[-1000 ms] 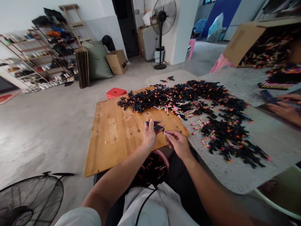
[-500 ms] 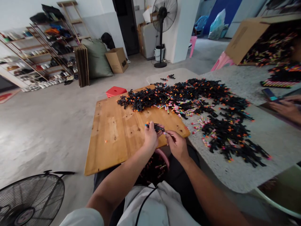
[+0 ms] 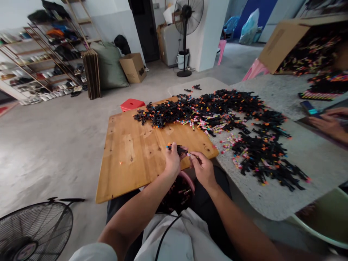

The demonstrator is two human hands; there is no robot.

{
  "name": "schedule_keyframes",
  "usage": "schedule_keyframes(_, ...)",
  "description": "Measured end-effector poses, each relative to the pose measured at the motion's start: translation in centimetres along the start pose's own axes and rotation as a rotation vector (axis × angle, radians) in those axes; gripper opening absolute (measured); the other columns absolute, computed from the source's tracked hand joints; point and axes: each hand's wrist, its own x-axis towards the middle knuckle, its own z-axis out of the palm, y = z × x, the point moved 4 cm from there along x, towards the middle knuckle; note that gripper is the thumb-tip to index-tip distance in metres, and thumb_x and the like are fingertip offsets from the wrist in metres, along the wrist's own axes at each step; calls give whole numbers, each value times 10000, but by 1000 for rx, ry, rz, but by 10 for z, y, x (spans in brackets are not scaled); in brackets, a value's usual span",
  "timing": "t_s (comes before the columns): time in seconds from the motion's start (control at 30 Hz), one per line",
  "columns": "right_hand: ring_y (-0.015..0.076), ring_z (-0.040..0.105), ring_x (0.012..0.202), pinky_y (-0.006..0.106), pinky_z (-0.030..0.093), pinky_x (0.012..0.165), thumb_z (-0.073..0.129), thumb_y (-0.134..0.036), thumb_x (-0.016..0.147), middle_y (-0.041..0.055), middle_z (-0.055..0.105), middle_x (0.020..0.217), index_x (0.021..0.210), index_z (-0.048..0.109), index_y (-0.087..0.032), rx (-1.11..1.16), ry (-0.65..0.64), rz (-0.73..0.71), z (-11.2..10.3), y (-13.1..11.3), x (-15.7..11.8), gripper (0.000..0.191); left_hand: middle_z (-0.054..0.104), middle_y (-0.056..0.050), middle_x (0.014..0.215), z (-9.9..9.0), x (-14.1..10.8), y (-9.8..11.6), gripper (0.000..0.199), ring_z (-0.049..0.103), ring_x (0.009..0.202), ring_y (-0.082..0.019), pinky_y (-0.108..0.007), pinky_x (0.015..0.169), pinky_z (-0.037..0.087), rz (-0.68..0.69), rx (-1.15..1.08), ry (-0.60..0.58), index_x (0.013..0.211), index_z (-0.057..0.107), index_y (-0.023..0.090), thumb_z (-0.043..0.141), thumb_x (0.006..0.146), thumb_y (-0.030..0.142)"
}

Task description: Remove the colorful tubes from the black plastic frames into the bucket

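My left hand point(image 3: 173, 159) is closed round a small black toy gun point(image 3: 179, 149) with coloured tips, above the near edge of the wooden board point(image 3: 122, 156). Close on its right, my right hand point(image 3: 202, 168) pinches a small pale and pink piece point(image 3: 189, 154) at the right end of the black toy. Beyond both hands lies a long heap of black toy guns point(image 3: 225, 103) with orange tips. Small pink and white wrapped pieces point(image 3: 209, 125) lie along the heap's near side.
A pink-rimmed tub point(image 3: 190, 181) with dark pieces sits below my hands. The grey table point(image 3: 272, 203) adjoins the board on the right. Another person's hand point(image 3: 328, 123) is near a phone point(image 3: 310, 108). Behind are a red stool point(image 3: 132, 104) and a tilted carton point(image 3: 282, 43).
The whole view has shifted slightly. Both hands keep nearly the same pose around the black toy and the small piece.
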Motion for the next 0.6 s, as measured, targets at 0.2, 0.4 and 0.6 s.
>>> schedule_keyframes(0.2, 226, 735, 1032, 375, 585, 963, 526, -199, 1037, 100, 771, 1094, 1212, 701, -236, -229, -93, -447, 0, -27, -4, 251, 717, -56, 828, -4, 1, -9, 415, 714, 729, -147, -224, 648, 555, -163, -217, -177, 903, 620, 169, 672, 929, 580)
schedule_keyframes(0.4, 228, 720, 1090, 394, 579, 1017, 538, -101, 1018, 105, 758, 1162, 1340, 633, -222, -365, -112, -625, -13, -33, -6, 357, 618, -148, 1387, -44, -7, 32, 559, 599, 1309, -269, -465, 1111, 478, 443, 317, -103, 1349, 542, 222, 664, 931, 573)
schedule_keyframes(0.6, 221, 712, 1127, 393, 575, 1039, 546, -87, 1014, 106, 749, 1210, 1398, 604, -226, -322, -167, -653, -19, -35, -10, 413, 601, -117, 1447, -35, -47, 84, 385, 408, 1495, -339, -646, 1277, 134, 1309, 1331, -611, 1340, 615, 240, 625, 964, 320)
